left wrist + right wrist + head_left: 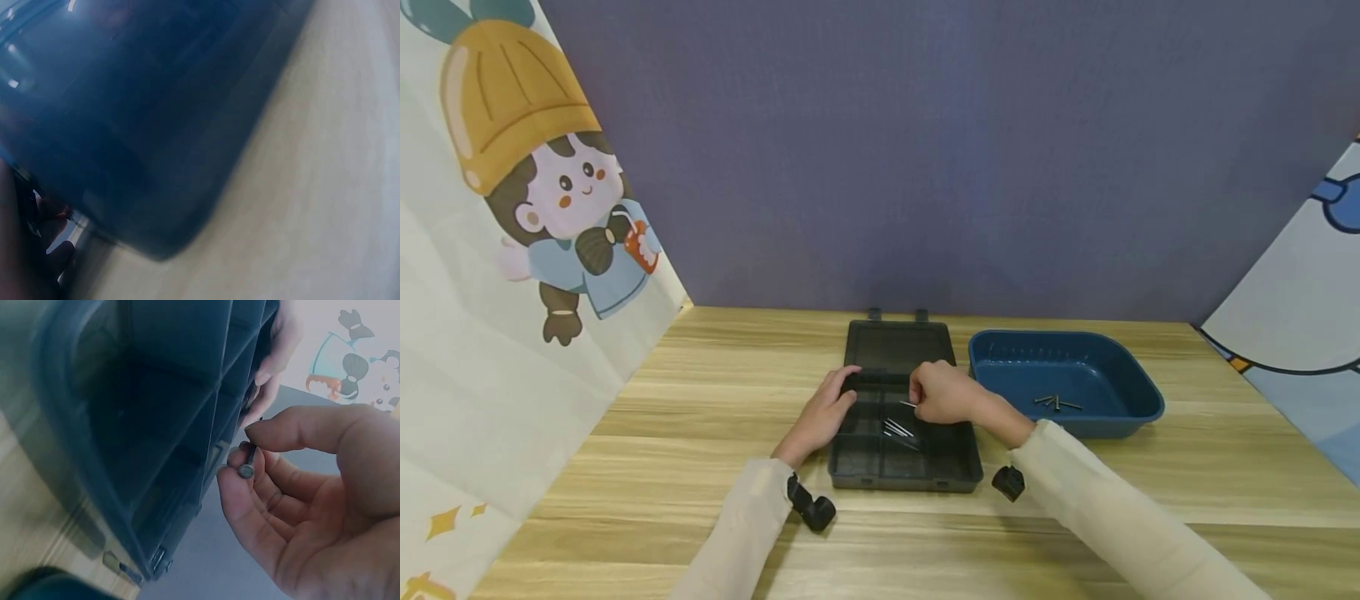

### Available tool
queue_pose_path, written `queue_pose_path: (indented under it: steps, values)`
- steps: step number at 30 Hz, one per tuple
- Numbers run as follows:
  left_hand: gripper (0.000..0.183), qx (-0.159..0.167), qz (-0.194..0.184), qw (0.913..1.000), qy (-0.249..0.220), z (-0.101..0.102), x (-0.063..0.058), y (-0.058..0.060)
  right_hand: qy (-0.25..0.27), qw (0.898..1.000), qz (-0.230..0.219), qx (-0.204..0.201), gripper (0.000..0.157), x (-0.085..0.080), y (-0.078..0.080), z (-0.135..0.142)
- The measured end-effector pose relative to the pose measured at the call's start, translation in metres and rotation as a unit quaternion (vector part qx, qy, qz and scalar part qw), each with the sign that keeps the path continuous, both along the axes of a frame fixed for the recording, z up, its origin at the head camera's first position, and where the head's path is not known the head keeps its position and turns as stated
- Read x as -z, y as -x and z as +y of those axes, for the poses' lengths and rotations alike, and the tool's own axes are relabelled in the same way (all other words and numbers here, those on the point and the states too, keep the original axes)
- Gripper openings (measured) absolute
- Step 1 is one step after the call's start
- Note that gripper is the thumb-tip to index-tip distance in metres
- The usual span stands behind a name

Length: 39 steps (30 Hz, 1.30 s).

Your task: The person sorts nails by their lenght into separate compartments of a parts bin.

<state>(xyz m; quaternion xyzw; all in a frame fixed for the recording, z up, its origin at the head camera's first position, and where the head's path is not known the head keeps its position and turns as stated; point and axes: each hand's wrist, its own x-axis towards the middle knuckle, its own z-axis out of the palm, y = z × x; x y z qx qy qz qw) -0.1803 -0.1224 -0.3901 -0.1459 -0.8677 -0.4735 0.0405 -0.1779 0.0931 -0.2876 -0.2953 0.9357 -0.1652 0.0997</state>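
A dark see-through organizer box (951, 462) lies on the table with its lid (901, 346) folded back. My left hand (822, 412) holds its left rim, the thumb over the edge. Above the compartments, my right hand (946, 393) pinches a small metal screw (247, 470) between thumb and fingertips, its round head towards the camera in the right wrist view. Several silver screws (898, 429) lie in a middle compartment below that hand.
To the right of the box stands a blue plastic tray (1150, 407) with several loose screws (1057, 403) on its floor. A dark partition (940, 158) rises behind the wooden table (700, 400). Printed cartoon sheets flank it.
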Motion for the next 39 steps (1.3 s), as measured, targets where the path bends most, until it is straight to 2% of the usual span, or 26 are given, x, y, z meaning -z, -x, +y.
queue_pose_path:
  steps: [11, 20, 39]
  values:
    - [0.044, 0.000, 0.007, 1.0000, 0.000, 0.001, 0.000, 0.000, 0.003, 1.000, 0.002, 0.018, 0.014, 0.009, -0.001, -0.015]
    - [0.043, 0.000, 0.010, 1.0000, -0.001, 0.001, -0.002, -0.001, -0.008, 0.999, -0.009, 0.037, 0.013, 0.010, -0.001, -0.019]
    - [0.044, 0.000, 0.015, 0.9999, -0.003, 0.001, 0.000, 0.000, 0.002, 1.000, 0.003, 0.005, 0.010, 0.013, 0.002, -0.020]
